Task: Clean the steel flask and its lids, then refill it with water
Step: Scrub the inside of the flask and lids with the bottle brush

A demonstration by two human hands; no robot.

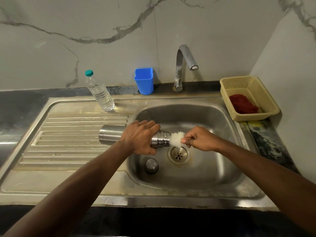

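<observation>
The steel flask lies on its side over the sink's left edge, its threaded open mouth pointing right above the basin. My left hand grips it round the upper body. My right hand pinches the handle of a white bristle brush, whose head sits right at the flask's mouth. One steel lid stands on the basin floor, left of the drain. No other lid is visible.
The sink has a ribbed drainboard on the left. At the back stand a tap, a blue plastic cup and a water bottle. A cream basket with a red cloth sits right.
</observation>
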